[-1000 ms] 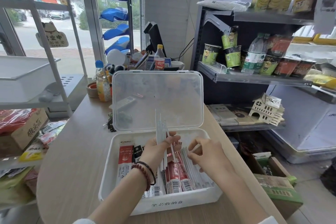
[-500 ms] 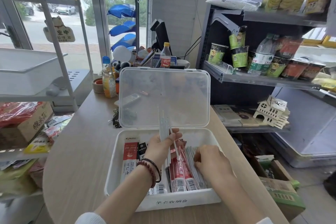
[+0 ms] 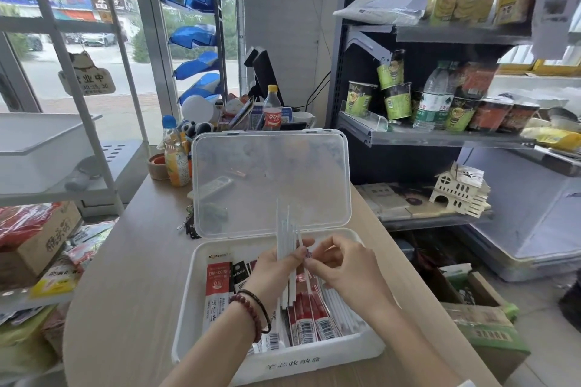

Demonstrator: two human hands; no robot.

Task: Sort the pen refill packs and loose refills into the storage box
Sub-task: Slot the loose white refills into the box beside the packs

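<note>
Left hand (image 3: pixel 276 267) grips loose refills (image 3: pixel 286 229) upright over the box (image 3: pixel 314 358); right hand (image 3: pixel 342 264) pinches their middle. Refills judged light, thin, slippery, prone to fanning: best held mid-length, bundled.

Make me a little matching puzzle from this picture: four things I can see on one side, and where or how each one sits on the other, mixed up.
Things:
1. loose refills
2. red refill packs
3. clear lid
4. cola bottle

Places:
A. propped open at the back of the storage box
B. lying flat inside the storage box
C. gripped upright in the left hand
D. standing on the counter beyond the lid

Pairs: 1-C, 2-B, 3-A, 4-D.
</note>
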